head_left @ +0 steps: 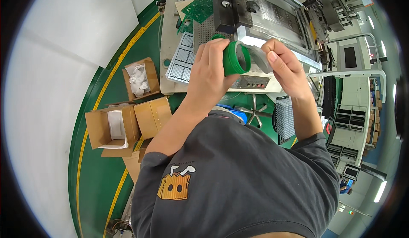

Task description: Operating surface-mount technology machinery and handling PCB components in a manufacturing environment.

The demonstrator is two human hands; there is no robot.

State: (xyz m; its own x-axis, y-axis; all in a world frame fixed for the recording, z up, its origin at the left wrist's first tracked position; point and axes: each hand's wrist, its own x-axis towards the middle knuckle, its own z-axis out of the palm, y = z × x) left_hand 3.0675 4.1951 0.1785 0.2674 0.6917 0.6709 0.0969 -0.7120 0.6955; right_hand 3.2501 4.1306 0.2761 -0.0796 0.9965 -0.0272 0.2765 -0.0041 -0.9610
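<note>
The left hand [208,69] has its grip closed around the green jar [234,59] above the table [255,82], while the right hand [283,65] at 3 o'clock pinches a grey spatula [257,59] into its mouth; steadiness would help scraping.

Both forearms rise from the lower part of the view and bend at the elbows, bringing the hands close together in front of the chest. The left hand [209,69] is curled, its fingers wrapped closed around what it grips, knuckles turned toward the camera. The right hand [286,66] sits just beside it, thumb and fingertips pinched together, wrist bent slightly inward. Short dark sleeves cover both upper arms.
</note>
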